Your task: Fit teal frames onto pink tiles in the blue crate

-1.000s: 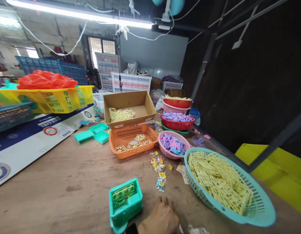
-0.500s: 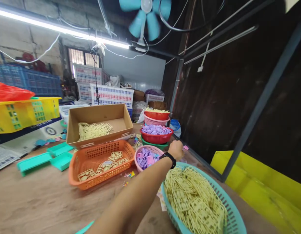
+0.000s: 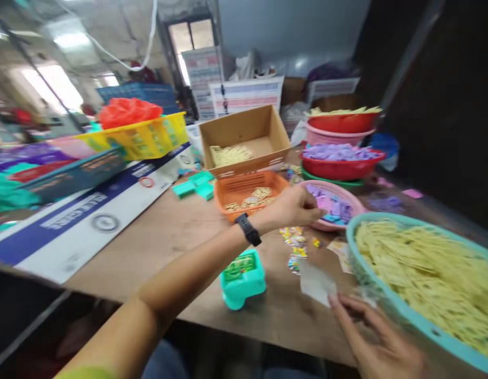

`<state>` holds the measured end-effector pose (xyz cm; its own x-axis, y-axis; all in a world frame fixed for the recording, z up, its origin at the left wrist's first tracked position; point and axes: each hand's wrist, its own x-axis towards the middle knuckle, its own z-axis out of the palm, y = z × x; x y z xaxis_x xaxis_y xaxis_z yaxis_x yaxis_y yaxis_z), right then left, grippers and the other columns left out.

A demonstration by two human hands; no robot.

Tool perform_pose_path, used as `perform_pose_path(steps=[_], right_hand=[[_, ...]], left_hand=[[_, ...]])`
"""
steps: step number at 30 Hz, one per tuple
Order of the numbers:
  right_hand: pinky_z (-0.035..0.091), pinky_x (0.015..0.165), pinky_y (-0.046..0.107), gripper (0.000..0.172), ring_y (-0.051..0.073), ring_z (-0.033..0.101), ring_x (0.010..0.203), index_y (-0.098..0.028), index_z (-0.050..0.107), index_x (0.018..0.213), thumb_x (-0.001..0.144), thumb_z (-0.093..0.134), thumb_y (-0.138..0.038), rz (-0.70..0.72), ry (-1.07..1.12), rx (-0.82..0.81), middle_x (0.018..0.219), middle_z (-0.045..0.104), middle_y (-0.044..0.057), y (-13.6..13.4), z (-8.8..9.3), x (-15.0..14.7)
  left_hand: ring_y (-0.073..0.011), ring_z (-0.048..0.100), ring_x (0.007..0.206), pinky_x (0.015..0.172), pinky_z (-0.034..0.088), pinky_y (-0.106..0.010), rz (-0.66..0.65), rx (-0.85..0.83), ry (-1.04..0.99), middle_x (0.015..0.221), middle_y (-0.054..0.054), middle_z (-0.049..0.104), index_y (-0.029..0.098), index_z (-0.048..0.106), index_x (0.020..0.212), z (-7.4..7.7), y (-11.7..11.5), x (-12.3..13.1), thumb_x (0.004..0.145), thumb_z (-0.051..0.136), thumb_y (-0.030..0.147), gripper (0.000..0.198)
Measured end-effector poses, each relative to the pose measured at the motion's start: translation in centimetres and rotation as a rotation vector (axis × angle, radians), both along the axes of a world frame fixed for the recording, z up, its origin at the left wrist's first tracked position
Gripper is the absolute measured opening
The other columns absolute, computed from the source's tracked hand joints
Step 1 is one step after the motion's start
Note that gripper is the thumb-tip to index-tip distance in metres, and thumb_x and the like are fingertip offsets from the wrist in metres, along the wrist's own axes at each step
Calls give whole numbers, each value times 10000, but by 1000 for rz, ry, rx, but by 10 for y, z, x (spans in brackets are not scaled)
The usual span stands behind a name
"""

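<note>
Left hand (image 3: 295,206) reaching into round pink plastic basket (image 3: 334,202), fingers seemingly pinching purple pieces (image 3: 332,202) | right hand (image 3: 380,339) pinching clear plastic bag (image 3: 315,281) | risk: forearm is passing over small teal plastic box (image 3: 242,279), possibly knocking it off counter (image 3: 168,247).

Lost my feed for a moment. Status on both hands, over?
Left hand at pink basket rim, over purple pieces. Right hand pinching clear bag beside teal basket. Teal case between arms.

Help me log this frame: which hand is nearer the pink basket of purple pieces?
Left. The left hand reaches over the pink basket at its near rim; the right hand is low by the teal basket, touching a small clear bag.
</note>
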<state>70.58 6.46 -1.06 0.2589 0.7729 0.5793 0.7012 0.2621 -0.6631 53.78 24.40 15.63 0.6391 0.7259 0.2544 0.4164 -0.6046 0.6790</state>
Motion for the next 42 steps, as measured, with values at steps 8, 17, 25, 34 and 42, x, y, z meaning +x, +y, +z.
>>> perform_pose_path(steps=[8, 17, 25, 34, 42], right_hand=[[444, 817, 356, 146, 186, 656, 733, -217, 744, 993, 1021, 602, -234, 200, -285, 447, 900, 792, 6, 42, 40, -109], [414, 906, 378, 182, 201, 710, 906, -260, 721, 1114, 1050, 553, -229, 335, -484, 480, 1083, 787, 10, 44, 32, -118], [486, 830, 342, 312, 190, 708, 712, -195, 755, 973, 1041, 562, -431, 102, -360, 428, 915, 797, 34, 54, 15, -63], [588, 704, 334, 378, 222, 745, 782, -252, 802, 944, 1000, 543, -521, 125, -168, 141, 901, 798, 38, 65, 8, -35], [603, 909, 381, 289, 207, 759, 835, -279, 794, 1023, 1014, 515, -353, 110, -181, -43, 953, 799, 29, 18, -3, -14]], left_hand=[[-76, 429, 494, 459, 261, -215, 243, -324, -79, 548, 14, 536, 133, 612, 600, -22, -104, -108, 934, 606, 568, 548], [-78, 335, 530, 527, 209, -257, 463, -204, -100, 515, 58, 372, 163, 419, 513, -69, -100, -127, 803, 592, 105, 343], [-273, 563, 1151, 915, 433, -392, 679, -121, 222, 1107, -75, 675, 162, 679, 745, -87, -99, -128, 821, 724, 169, 89], [-303, 505, 1248, 941, 435, -516, 452, 60, 463, 1274, -111, 625, 176, 693, 890, -93, -103, -127, 884, 532, 117, 171], [-403, 424, 1421, 1129, 291, -742, 208, 347, 845, 1385, -196, 575, 168, 736, 996, -89, -89, -108, 681, 577, 19, 383]])
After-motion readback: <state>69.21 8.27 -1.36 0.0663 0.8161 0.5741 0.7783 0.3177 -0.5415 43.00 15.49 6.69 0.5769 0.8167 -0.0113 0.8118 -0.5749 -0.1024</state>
